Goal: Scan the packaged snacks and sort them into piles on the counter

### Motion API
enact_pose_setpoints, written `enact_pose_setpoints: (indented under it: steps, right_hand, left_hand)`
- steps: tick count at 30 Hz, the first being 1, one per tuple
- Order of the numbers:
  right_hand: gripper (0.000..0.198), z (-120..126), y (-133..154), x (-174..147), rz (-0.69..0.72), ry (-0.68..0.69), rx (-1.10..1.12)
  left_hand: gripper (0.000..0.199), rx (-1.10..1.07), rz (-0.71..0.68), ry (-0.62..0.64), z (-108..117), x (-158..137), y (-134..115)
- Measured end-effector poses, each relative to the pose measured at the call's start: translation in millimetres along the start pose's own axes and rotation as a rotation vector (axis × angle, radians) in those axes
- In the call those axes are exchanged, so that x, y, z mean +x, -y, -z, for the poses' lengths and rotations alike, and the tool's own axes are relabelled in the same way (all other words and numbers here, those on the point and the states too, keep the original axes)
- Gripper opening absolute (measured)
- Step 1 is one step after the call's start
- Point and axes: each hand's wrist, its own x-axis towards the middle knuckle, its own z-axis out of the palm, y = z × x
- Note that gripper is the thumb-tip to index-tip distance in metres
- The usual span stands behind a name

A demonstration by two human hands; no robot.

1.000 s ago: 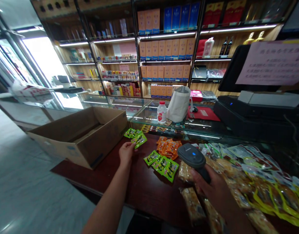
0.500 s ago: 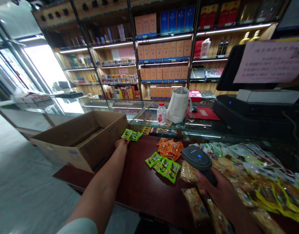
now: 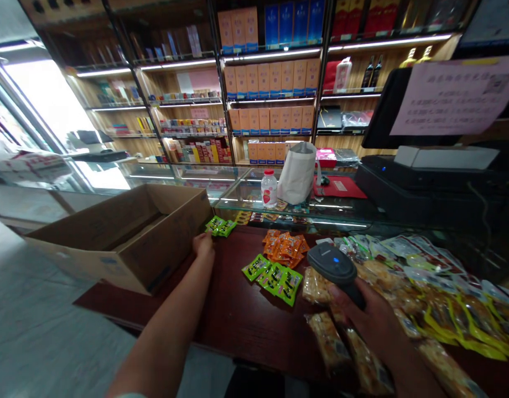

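Observation:
My right hand (image 3: 364,304) is wrapped round the handle of a dark barcode scanner (image 3: 332,261) with a lit blue spot, held over some bagged pastries (image 3: 329,340). Beside the cardboard box (image 3: 155,257), my left hand (image 3: 203,243) is at the near edge of a small pile of green snack packets (image 3: 220,226). Its fingers are bent and mostly hidden, so I cannot tell whether they touch the packets. More green snack packets (image 3: 275,279) lie flat mid-counter, just in front of a heap of orange snack packets (image 3: 284,249).
Yellow-edged food packs (image 3: 457,320) cover the right side of the brown counter (image 3: 233,309). Behind it, a clear bottle with a red cap (image 3: 269,189) and a white bag (image 3: 298,174) stand on the glass case. A monitor with a pink sheet (image 3: 453,99) stands at right.
The view has shifted, so the scene sits slightly further left. My left hand has drawn back a little from the green packets by the box. The scanner stays in my right hand.

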Motion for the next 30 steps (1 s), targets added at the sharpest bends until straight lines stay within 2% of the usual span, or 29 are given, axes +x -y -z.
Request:
enact_pose_setpoints:
  steps: [4, 6, 8, 10, 12, 15, 18, 22, 26, 30]
  right_hand:
    - [0.038, 4, -6, 3, -0.024, 0.036, -0.028]
    - [0.037, 5, -8, 4, -0.036, 0.034, -0.013]
    - [0.036, 6, -9, 3, -0.043, 0.034, 0.011]
    - [0.035, 7, -9, 2, -0.048, 0.025, 0.01]
    - [0.034, 8, -8, 0, -0.053, 0.005, -0.013]
    - [0.035, 9, -8, -2, -0.046, -0.008, -0.037]
    - [0.036, 9, -11, -1, -0.035, -0.01, -0.051]
    - [0.04, 10, -20, 3, -0.034, -0.011, -0.106]
    - [0.039, 9, -20, 3, -0.036, 0.014, -0.122]
    - [0.036, 3, -8, -5, -0.01, 0.019, -0.053]
  left_hand:
    - [0.034, 0.221, -0.062, 0.353, 13, -61, 21]
    - [0.035, 0.398, -0.173, 0.473, 16, -88, 29]
    - [0.03, 0.692, -0.317, 0.523, 17, -106, 32]
    - [0.027, 0.938, -0.404, 0.51, 16, -117, 32]
    - [0.029, 1.001, -0.413, 0.502, 16, -121, 31]
    - [0.029, 0.891, -0.417, 0.544, 19, -121, 31]
    - [0.026, 0.675, -0.406, 0.53, 24, -121, 33]
    - [0.03, 0.306, -0.219, 0.532, 28, -123, 29]
    - [0.049, 0.002, -0.105, 0.556, 28, -130, 9]
    - [0.044, -0.058, -0.091, 0.581, 27, -139, -12]
